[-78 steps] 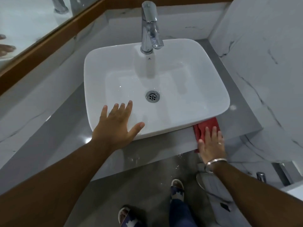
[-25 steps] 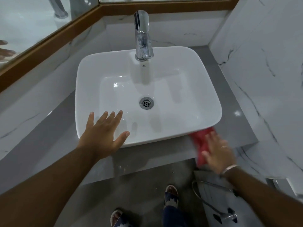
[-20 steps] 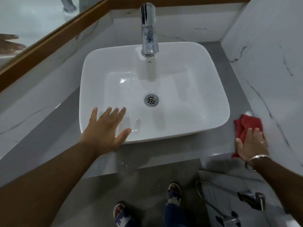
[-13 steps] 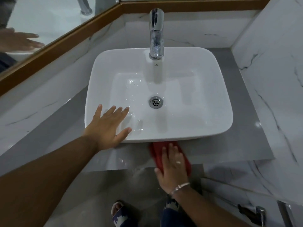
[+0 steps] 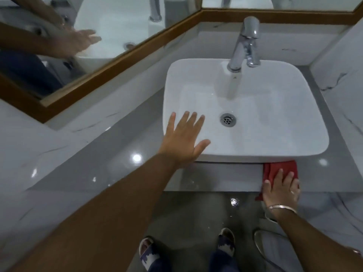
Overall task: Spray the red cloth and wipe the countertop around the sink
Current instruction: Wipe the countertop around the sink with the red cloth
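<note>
A white rectangular sink (image 5: 275, 146) sits on the grey countertop (image 5: 102, 163). My left hand (image 5: 184, 138) lies flat with fingers spread on the sink's front left rim and holds nothing. My right hand (image 5: 280, 189) presses the red cloth (image 5: 277, 169) flat onto the counter's front strip, just under the sink's front right corner. Part of the cloth hangs over the counter's front edge. No spray bottle is in view.
A chrome faucet (image 5: 245, 44) stands behind the sink. A wood-framed mirror (image 5: 110, 26) runs along the left and back walls. A marble wall (image 5: 345, 91) closes the right side. Below the counter are my feet (image 5: 225, 240) and a metal hose (image 5: 261, 250).
My right hand has slid the red cloth along the front strip, from the sink's front middle to its front right corner. My left hand has stayed on the rim.
</note>
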`<move>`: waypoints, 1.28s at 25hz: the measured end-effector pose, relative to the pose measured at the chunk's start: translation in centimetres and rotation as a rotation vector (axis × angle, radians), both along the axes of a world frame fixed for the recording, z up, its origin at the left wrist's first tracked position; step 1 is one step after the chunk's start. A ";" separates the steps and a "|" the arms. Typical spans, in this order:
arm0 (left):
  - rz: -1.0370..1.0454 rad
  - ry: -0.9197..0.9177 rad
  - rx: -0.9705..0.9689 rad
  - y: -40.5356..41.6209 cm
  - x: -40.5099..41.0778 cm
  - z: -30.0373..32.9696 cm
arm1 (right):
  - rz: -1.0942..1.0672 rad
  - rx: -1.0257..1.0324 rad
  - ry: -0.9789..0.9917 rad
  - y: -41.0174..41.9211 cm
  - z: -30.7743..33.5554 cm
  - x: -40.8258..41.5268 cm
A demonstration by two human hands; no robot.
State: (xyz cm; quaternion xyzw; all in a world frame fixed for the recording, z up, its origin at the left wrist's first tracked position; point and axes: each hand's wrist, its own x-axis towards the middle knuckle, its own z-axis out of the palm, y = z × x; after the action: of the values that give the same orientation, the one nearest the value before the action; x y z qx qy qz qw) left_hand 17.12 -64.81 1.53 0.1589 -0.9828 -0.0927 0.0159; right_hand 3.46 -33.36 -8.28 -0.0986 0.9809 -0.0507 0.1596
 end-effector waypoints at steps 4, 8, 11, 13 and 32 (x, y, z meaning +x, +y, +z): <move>0.105 -0.015 -0.031 -8.0 11.4 -1.6 | 0.075 0.011 -0.048 -7.3 0.3 7.0; 0.123 -0.201 -0.036 -16.4 17.5 -5.4 | 0.212 0.059 -0.074 -13.6 -0.9 12.9; 0.058 -0.223 -0.015 -19.5 17.2 -9.3 | 0.291 0.109 -0.058 -14.0 -2.1 12.6; 0.017 -0.208 -0.013 -20.8 17.4 -11.0 | 0.291 0.117 -0.035 -13.5 -2.2 12.6; -0.050 -0.043 -0.033 -22.5 17.8 -14.3 | 0.135 0.050 0.218 -14.9 -3.2 16.9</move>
State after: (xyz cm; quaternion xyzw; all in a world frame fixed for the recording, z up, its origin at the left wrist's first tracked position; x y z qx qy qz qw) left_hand 34.90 -87.34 -12.77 0.1359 -0.9880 -0.0734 -0.0049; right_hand 20.39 -48.25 -11.43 -0.1655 0.9845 -0.0042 0.0577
